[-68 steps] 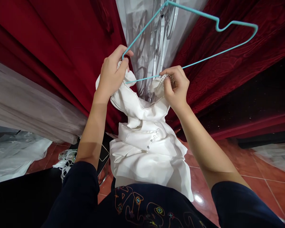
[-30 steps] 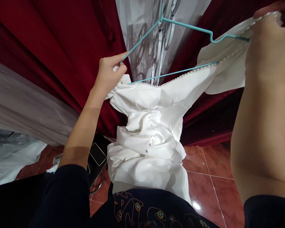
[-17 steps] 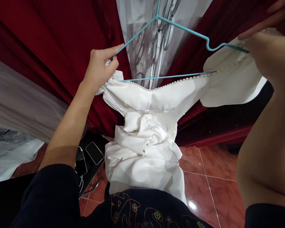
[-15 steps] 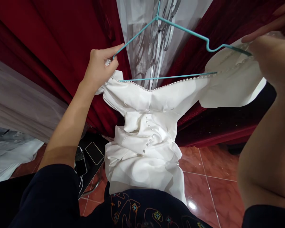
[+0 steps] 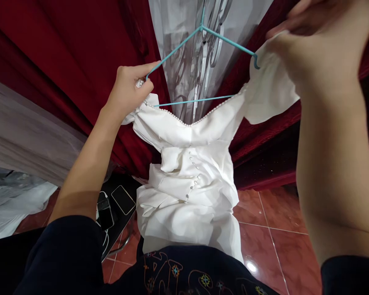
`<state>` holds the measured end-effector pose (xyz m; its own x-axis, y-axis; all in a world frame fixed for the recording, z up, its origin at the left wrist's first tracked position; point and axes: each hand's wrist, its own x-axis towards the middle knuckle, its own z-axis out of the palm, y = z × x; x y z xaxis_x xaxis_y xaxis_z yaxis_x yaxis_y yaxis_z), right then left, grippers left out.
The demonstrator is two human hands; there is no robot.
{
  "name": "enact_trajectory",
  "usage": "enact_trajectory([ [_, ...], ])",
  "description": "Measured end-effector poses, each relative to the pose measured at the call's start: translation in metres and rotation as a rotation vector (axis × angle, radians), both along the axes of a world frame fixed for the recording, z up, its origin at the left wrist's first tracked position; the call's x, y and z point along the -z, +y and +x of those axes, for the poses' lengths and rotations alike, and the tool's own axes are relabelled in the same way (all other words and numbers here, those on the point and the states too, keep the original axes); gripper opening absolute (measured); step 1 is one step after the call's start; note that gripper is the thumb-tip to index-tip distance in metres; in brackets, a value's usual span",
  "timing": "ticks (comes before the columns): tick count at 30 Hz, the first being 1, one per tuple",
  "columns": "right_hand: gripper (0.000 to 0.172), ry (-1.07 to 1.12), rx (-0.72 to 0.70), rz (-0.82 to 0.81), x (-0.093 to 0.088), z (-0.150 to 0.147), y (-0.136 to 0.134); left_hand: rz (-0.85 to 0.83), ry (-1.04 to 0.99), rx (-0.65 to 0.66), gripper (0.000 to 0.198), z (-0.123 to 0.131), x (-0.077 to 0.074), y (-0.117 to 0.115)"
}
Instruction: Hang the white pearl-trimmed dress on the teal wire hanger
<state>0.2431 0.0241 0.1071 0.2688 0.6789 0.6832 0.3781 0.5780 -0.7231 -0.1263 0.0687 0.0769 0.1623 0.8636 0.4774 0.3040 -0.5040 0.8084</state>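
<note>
A white satin dress [image 5: 199, 164] with a pearl-edged neckline and small covered buttons hangs in front of me on a thin turquoise hanger [image 5: 184, 43]. My left hand [image 5: 131, 86] is closed, pinching the hanger's left end together with the dress's pearl-trimmed shoulder. At the upper right, my right hand [image 5: 320, 45] grips the dress's white right sleeve [image 5: 266, 90], partly blurred. That sleeve covers the hanger's right end; only its notch shows at the sleeve's edge. The hanger's lower bar runs behind the neckline.
Dark red curtains [image 5: 80, 49] hang on both sides, with white drapery [image 5: 172, 32] and a metal scrollwork piece [image 5: 204, 61] between. Two phones [image 5: 123, 199], one with a white cable, lie on a black surface at lower left. The floor [image 5: 264, 213] is reddish tile.
My right hand has moved left and up, drawing the right sleeve over the hanger's right end and notch. The right side of the neckline has risen. My left hand has stayed nearly still.
</note>
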Motion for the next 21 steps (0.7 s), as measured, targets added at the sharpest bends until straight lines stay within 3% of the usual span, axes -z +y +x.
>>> enact_trajectory([
  [2, 0.03, -0.042, 0.001, -0.033, 0.009, -0.012, 0.003, -0.038, -0.077, 0.025, 0.037, 0.002, -0.001, -0.003],
  [4, 0.017, -0.118, 0.022, 0.127, 0.025, -0.02, -0.001, 0.015, -0.024, 0.062, 0.04, 0.004, 0.0, -0.003],
  [7, 0.02, -0.35, 0.06, 0.388, 0.057, -0.028, -0.007, 0.122, 0.153, 0.084, 0.042, 0.007, 0.008, 0.002],
  [12, 0.036, -0.771, -0.05, 0.118, 0.112, -0.051, 0.004, 0.298, 0.268, 0.051, 0.037, 0.01, 0.025, -0.001],
  [15, 0.035, -0.801, 0.039, 0.029, 0.137, -0.066, 0.01, 0.479, 0.342, 0.012, 0.045, 0.005, 0.032, -0.009],
  [18, 0.035, -0.731, 0.124, 0.04, 0.149, -0.076, 0.005, 0.622, 0.309, -0.13, 0.05, -0.004, 0.042, -0.018],
  [21, 0.038, -0.692, 0.141, 0.06, 0.152, -0.082, -0.006, 0.686, 0.254, -0.301, 0.057, -0.013, 0.061, -0.035],
])
